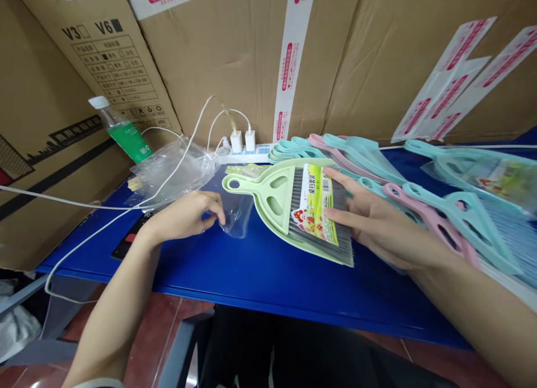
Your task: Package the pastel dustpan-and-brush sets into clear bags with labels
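Observation:
My right hand [369, 220] grips a light green dustpan and brush set [268, 200] by its bristle end, fingers on top and thumb out of sight. A printed label card [316, 206] lies over the grey bristles, under my fingertips. The set's handle points left, towards my left hand [195, 214]. That hand is closed, its fingertips pinching the edge of a clear plastic bag [239, 214]. The bag lies on the blue table [268, 287], partly behind the dustpan.
Stacked blue and pink dustpans and brushes [444, 209] spread over the right side. A pile of clear bags [176, 164], a green-labelled bottle [130, 139] and a dark phone-like device [126, 240] are left. White cables run to a power strip [262, 150]. Cardboard boxes [235, 52] wall the back.

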Motion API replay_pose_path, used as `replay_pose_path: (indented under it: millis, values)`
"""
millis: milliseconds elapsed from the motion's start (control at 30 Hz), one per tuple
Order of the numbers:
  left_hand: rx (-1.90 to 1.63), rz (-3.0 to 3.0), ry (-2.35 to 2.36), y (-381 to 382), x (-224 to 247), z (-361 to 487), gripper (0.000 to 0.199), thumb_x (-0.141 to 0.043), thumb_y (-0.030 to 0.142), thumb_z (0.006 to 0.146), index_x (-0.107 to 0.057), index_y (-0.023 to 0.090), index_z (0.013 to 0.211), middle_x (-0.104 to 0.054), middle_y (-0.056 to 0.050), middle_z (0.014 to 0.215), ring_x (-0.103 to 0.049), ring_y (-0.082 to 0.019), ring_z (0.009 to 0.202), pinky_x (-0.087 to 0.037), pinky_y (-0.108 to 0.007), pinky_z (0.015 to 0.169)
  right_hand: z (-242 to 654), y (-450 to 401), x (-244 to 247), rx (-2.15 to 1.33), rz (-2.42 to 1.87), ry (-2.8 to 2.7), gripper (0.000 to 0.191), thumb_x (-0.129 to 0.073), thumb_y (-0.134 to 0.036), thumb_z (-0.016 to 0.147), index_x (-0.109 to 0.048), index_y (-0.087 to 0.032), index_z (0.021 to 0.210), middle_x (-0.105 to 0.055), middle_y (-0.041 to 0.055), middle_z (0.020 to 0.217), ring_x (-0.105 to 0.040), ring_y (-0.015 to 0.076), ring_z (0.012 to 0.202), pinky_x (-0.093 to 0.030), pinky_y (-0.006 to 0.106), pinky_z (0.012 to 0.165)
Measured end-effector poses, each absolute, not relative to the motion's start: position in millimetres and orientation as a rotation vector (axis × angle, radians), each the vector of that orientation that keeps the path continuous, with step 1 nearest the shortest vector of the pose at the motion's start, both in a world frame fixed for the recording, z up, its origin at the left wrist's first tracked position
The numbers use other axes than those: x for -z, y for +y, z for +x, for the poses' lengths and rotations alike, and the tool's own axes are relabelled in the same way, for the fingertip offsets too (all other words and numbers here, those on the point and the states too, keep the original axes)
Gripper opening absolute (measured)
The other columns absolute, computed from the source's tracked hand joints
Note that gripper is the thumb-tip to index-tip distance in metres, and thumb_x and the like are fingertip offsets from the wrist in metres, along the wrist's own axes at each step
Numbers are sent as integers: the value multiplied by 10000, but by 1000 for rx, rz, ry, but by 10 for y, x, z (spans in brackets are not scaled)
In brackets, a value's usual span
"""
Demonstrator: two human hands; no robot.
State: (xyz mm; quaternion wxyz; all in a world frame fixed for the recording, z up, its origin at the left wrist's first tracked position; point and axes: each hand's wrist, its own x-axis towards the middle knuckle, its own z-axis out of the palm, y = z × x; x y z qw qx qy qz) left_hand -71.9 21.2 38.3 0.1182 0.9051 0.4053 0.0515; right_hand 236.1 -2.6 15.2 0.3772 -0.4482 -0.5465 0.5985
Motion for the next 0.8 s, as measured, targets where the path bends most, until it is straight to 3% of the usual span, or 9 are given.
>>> replay_pose_path:
  millis: [267, 400, 500, 633, 800]
  values:
    - [26, 2390, 961, 110, -487, -783, 156, -599, 276, 887, -714, 193, 822, -690, -15, 830, -640, -122, 740, -475, -211, 698, 2344, -10, -97, -1524, -1138, -1358, 1146, -778, -394, 682, -62, -237, 1563, -622, 122, 1342, -603, 293, 1199, -482, 485, 1050]
    - [-40, 2546, 1289, 111, -371, -596, 290, -463, 339, 962, -633, 175, 795, -654, -18, 754, -610, -147, 677, -452, -259, 663, 2353, -17, -92, -1503, -1156, -1360, 1151, -804, -368, 622, -130, -244, 1546, -623, 118, 1339, -601, 298, 1201, -491, 488, 1045]
    - [50, 2609, 1642, 106, -215, -376, 258, -504, 380, 940, -607, 145, 909, -667, -86, 895, -648, -221, 777, -479, -327, 716, 2359, -11, -99, -1460, -1187, -1391, 1154, -802, -384, 622, -129, -235, 1547, -619, 123, 1336, -615, 297, 1173, -515, 479, 1020]
    - [196, 2517, 1912, 98, -101, -187, 237, -494, 331, 923, -595, 121, 962, -663, -136, 958, -674, -264, 812, -494, -353, 720, 2373, -13, -148, -1388, -1250, -1464, 1225, -807, -453, 613, -85, -185, 1566, -702, 102, 1135, -665, 296, 1020, -558, 486, 964]
    - [216, 2482, 1851, 125, -145, -201, 143, -466, 173, 880, -581, 177, 794, -671, -53, 798, -667, -215, 772, -457, -295, 694, 2401, -31, -207, -1328, -1275, -1541, 1109, -787, -467, 635, -219, -171, 1541, -678, 32, 811, -681, 292, 857, -608, 484, 849]
